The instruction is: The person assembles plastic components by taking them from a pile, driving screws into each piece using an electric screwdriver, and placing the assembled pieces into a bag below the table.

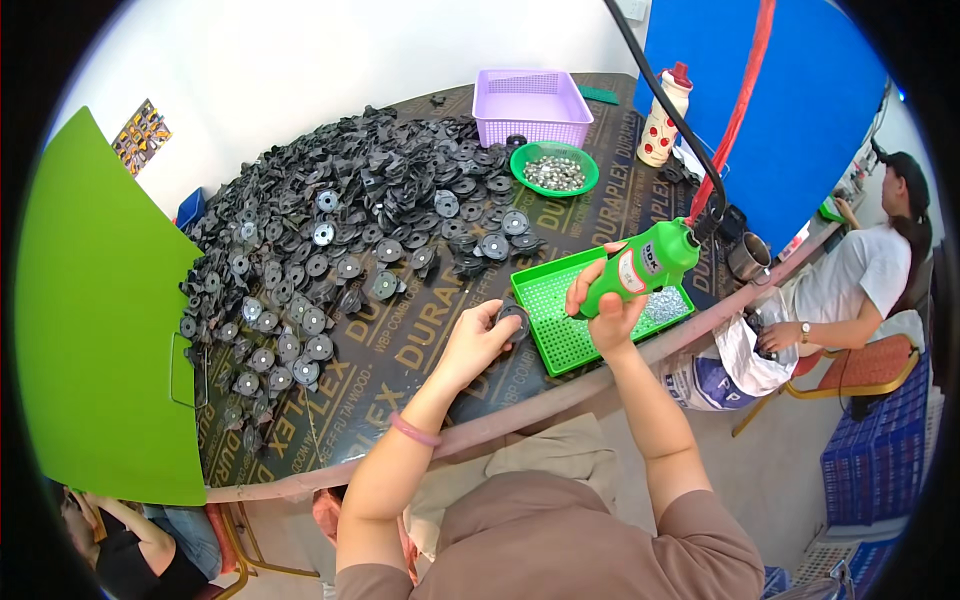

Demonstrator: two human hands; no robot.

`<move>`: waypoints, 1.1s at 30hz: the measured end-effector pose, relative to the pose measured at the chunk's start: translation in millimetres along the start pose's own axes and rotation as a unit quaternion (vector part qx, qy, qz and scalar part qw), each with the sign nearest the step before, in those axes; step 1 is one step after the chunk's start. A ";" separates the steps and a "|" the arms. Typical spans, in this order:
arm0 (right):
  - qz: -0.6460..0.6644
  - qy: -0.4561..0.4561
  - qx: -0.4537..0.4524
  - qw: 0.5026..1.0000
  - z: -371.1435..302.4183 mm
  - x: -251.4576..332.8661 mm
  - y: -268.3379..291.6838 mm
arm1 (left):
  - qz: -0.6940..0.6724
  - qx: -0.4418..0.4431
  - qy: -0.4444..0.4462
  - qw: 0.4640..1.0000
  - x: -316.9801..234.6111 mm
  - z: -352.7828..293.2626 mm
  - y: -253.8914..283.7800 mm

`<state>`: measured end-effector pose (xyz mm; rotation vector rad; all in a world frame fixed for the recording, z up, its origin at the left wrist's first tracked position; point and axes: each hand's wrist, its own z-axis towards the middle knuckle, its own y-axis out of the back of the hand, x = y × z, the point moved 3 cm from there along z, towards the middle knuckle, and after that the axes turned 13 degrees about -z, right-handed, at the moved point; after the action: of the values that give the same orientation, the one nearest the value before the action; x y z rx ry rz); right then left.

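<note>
My left hand is closed on a round black plastic part at the table, close by the left edge of a green perforated tray. Over that tray, my right hand grips a green electric screwdriver, its fingers wrapped round the body. The tool hangs from a red cord with a black cable beside it. Small silvery pieces lie in the tray's right part. The screwdriver's tip is hidden from view.
A big heap of black plastic parts covers the table's left and back. Behind the tray are a green bowl of small metal pieces and a purple basket. A bottle stands farther right. People sit nearby at right and lower left.
</note>
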<state>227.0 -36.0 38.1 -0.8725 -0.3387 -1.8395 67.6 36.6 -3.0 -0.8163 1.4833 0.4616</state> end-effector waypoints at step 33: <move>0.136 0.011 0.005 0.991 15.7 25.5 -45.9 | -0.146 0.087 0.084 0.982 13.6 -2.1 -7.4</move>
<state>187.4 -24.2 74.1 -0.8471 -0.2040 -1.5913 72.6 27.3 -14.6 -0.9320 1.5044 0.0430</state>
